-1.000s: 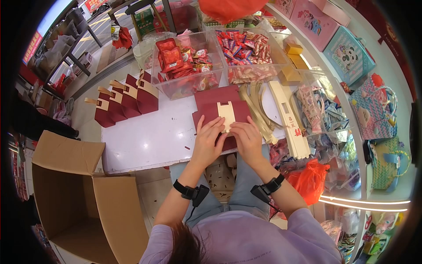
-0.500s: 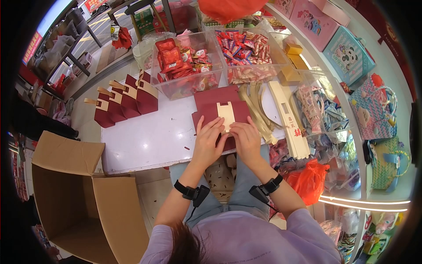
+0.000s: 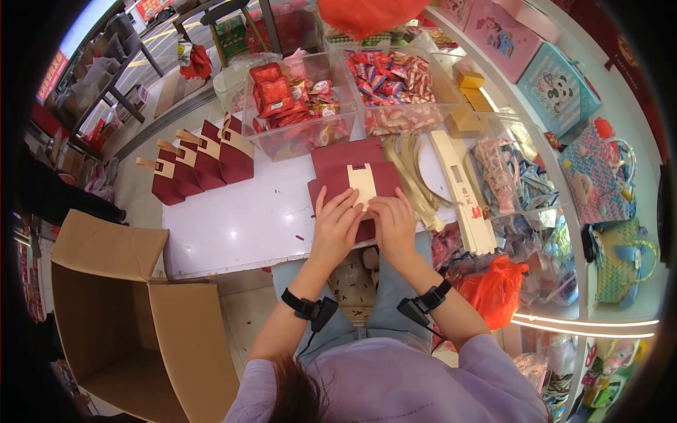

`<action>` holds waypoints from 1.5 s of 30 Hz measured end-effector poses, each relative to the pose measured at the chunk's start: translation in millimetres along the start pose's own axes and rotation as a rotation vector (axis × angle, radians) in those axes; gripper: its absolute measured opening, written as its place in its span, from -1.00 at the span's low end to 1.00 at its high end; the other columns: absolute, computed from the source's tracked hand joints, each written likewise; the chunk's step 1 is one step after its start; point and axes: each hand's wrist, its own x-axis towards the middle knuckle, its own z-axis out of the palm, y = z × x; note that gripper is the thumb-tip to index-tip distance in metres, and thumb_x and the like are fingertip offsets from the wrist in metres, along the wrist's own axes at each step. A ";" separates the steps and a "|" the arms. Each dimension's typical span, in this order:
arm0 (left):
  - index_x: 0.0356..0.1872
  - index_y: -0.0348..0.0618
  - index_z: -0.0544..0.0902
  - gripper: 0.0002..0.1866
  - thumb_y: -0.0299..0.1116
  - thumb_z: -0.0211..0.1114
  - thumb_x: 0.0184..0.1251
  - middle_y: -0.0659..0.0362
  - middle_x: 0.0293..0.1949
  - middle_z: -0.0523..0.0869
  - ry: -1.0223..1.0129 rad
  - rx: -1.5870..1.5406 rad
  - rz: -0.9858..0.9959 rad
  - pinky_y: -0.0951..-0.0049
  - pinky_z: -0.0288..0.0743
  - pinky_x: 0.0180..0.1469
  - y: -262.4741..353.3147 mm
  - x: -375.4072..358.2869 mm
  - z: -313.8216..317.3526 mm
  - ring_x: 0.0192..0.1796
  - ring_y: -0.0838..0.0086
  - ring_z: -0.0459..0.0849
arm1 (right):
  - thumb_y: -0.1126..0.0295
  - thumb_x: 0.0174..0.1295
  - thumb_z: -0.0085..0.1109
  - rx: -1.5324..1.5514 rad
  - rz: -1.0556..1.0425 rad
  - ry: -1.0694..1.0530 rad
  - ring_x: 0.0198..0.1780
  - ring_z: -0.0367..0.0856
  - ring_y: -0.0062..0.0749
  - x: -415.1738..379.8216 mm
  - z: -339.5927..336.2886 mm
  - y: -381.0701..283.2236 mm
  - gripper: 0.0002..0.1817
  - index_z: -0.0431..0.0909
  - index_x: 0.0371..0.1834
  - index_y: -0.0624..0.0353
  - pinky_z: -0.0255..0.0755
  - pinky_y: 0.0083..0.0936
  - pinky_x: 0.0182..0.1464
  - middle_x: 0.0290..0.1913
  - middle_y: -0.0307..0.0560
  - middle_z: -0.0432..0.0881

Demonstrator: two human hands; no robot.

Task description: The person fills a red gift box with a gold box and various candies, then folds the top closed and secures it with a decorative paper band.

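Observation:
A flat dark-red paper box blank [image 3: 384, 178] with a gold tab lies on the white table [image 3: 240, 218], on top of a stack of the same blanks [image 3: 345, 151]. My left hand [image 3: 337, 227] and my right hand [image 3: 395, 222] rest side by side on its near edge, fingers pinching the gold tab and the red card. Both wrists wear black bands.
Several folded red boxes [image 3: 201, 162] stand at the table's left. Two clear bins of wrapped sweets [image 3: 296, 99] [image 3: 395, 77] sit at the back. Gold strips [image 3: 412, 176] and a long cream box [image 3: 465, 194] lie to the right. An open cardboard carton [image 3: 134, 310] stands on the floor, left.
My hands have shifted very slightly on the blank; nothing else has moved.

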 end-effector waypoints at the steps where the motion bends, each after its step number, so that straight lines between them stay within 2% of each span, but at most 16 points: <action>1: -0.21 -0.26 0.69 -0.88 -0.53 0.35 0.24 0.03 0.07 0.74 0.000 -0.001 0.001 -0.13 0.17 0.47 -0.2 -0.5 0.8 0.23 0.19 0.64 | 0.52 0.16 0.25 0.011 -0.003 0.000 -0.02 0.63 -0.22 0.2 -0.9 0.2 -0.82 0.51 -0.18 0.16 0.34 -0.04 0.36 -0.12 -0.12 0.65; 9: -0.26 -0.27 0.68 -0.91 -0.55 0.36 0.23 0.12 0.03 0.78 0.038 0.012 0.017 -0.16 0.18 0.46 1.5 -0.9 2.6 0.21 0.18 0.66 | 0.51 0.16 0.25 0.026 -0.054 -0.036 0.02 0.63 -0.23 0.1 -4.1 5.3 -0.81 0.54 -0.15 0.17 0.32 -0.02 0.40 -0.09 -0.11 0.64; 16: -0.27 -0.27 0.68 -0.92 -0.56 0.35 0.22 0.11 0.03 0.78 0.033 0.017 0.016 -0.16 0.16 0.46 1.2 -0.7 3.6 0.20 0.20 0.66 | 0.49 0.14 0.23 -0.021 -0.037 -0.036 -0.01 0.61 -0.24 1.1 -1.0 2.5 -0.81 0.52 -0.17 0.17 0.32 -0.07 0.38 -0.10 -0.12 0.62; 22: -0.19 -0.29 0.69 -0.86 -0.53 0.33 0.24 0.11 0.04 0.75 0.004 0.044 0.031 -0.19 0.11 0.48 0.8 -0.6 4.0 0.21 0.21 0.63 | 0.51 0.14 0.23 -0.051 -0.028 -0.029 -0.05 0.60 -0.23 1.6 3.9 3.0 -0.81 0.50 -0.18 0.17 0.33 -0.10 0.35 -0.14 -0.12 0.61; 25: -0.15 -0.28 0.68 -0.84 -0.53 0.33 0.26 0.08 0.04 0.74 0.008 -0.002 -0.025 -0.18 0.12 0.49 4.1 1.5 1.6 0.20 0.20 0.64 | 0.57 0.14 0.25 -0.029 -0.026 -0.021 -0.08 0.62 -0.17 2.8 3.1 2.6 -0.79 0.47 -0.18 0.16 0.40 -0.05 0.29 -0.14 -0.10 0.62; 28: -0.16 -0.29 0.69 -0.84 -0.55 0.35 0.24 0.05 0.04 0.75 0.038 -0.081 -0.096 -0.15 0.16 0.47 4.1 1.2 -0.6 0.21 0.19 0.66 | 0.51 0.13 0.23 -0.033 -0.025 -0.021 -0.04 0.60 -0.23 0.3 3.2 2.6 -0.79 0.51 -0.16 0.18 0.33 -0.09 0.35 -0.14 -0.12 0.61; 30: -0.14 -0.31 0.69 -0.82 -0.55 0.36 0.24 0.03 0.05 0.75 0.014 -0.034 -0.028 -0.14 0.17 0.47 0.6 -1.3 -0.6 0.22 0.18 0.66 | 0.51 0.13 0.22 -0.029 -0.018 -0.011 -0.04 0.60 -0.23 -0.2 3.9 1.6 -0.78 0.52 -0.14 0.18 0.33 -0.08 0.35 -0.14 -0.12 0.61; 45: -0.14 -0.35 0.71 -0.81 -0.53 0.36 0.25 0.01 0.03 0.75 0.050 0.008 0.025 -0.21 0.17 0.46 -0.5 -5.1 3.3 0.21 0.19 0.65 | 0.53 0.13 0.20 0.001 -0.007 -0.001 -0.05 0.61 -0.23 -0.1 0.4 -0.8 -0.79 0.54 -0.14 0.17 0.35 -0.07 0.32 -0.13 -0.12 0.62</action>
